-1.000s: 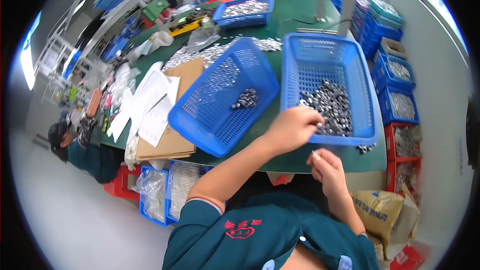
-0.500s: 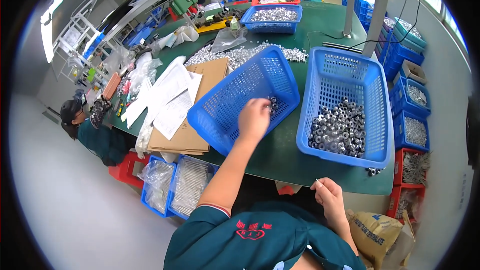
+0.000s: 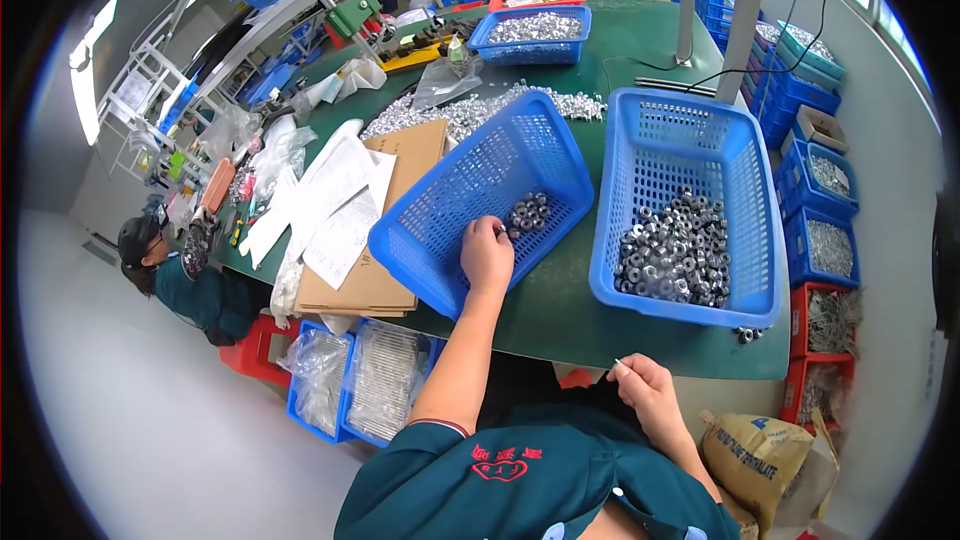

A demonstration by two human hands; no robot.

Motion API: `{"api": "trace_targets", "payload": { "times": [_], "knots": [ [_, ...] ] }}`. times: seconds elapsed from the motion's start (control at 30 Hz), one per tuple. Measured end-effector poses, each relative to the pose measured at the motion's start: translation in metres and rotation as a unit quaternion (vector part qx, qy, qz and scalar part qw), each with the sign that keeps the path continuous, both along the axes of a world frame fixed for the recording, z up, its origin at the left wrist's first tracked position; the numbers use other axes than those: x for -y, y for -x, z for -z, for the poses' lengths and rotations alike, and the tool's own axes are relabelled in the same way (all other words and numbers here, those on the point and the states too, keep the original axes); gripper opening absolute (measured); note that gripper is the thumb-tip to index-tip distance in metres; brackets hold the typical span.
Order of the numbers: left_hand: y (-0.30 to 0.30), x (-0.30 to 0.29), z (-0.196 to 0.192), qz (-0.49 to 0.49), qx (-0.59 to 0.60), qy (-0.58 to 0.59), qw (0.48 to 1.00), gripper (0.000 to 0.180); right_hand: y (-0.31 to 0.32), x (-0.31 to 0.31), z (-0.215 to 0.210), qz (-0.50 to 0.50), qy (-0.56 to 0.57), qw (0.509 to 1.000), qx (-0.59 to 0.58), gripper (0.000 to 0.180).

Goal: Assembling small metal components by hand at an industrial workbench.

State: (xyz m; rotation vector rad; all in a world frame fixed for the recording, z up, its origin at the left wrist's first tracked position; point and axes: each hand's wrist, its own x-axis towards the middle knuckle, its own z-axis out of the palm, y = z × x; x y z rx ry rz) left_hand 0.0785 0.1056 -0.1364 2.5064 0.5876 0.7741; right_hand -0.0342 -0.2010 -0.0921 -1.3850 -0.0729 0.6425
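Note:
My left hand (image 3: 487, 256) reaches into the tilted blue basket (image 3: 430, 215), its fingers curled beside a small cluster of metal nuts (image 3: 529, 214). Whatever those fingers hold is hidden or too small to make out. Over the table's front edge, my right hand (image 3: 647, 389) is closed in a pinch, with the tip of a small thin pale piece (image 3: 617, 363) showing between thumb and forefinger. A second blue basket (image 3: 597, 240) stands to the right, with a larger heap of shiny round nuts (image 3: 677, 252) in it.
Loose silver parts (image 3: 470, 118) are spread behind the baskets. Papers (image 3: 340, 215) lie on cardboard (image 3: 385, 285) at left. A few nuts (image 3: 748, 334) sit by the right basket's front corner. Stacked bins (image 3: 818, 245) line the right side. A co-worker (image 3: 185, 275) is at far left.
My left hand has moved left and slightly nearer inside the tilted basket, uncovering more of the nut cluster. My right hand has shifted slightly left, still pinched.

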Motion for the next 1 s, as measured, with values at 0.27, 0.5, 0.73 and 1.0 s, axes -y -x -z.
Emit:
{"api": "trace_targets", "payload": {
  "times": [0.27,0.5,0.73,1.0],
  "knots": [
    [0.061,0.023,-0.036,0.254,0.132,0.6,0.747,0.017,-0.005,-0.008,-0.004,-0.022,0.072,0.993,0.087,0.023],
    [0.113,0.06,-0.05,0.375,0.039,0.673,0.636,0.02,-0.02,-0.036,-0.03,-0.041,0.157,0.926,0.341,0.014],
    [0.127,0.07,-0.049,0.408,-0.016,0.62,0.67,0.025,-0.017,-0.037,-0.027,-0.069,0.207,0.885,0.411,0.01],
    [0.128,0.074,-0.056,0.426,-0.033,0.491,0.759,0.034,-0.012,-0.04,-0.014,-0.006,0.224,0.848,0.48,0.016]
  ]
}}
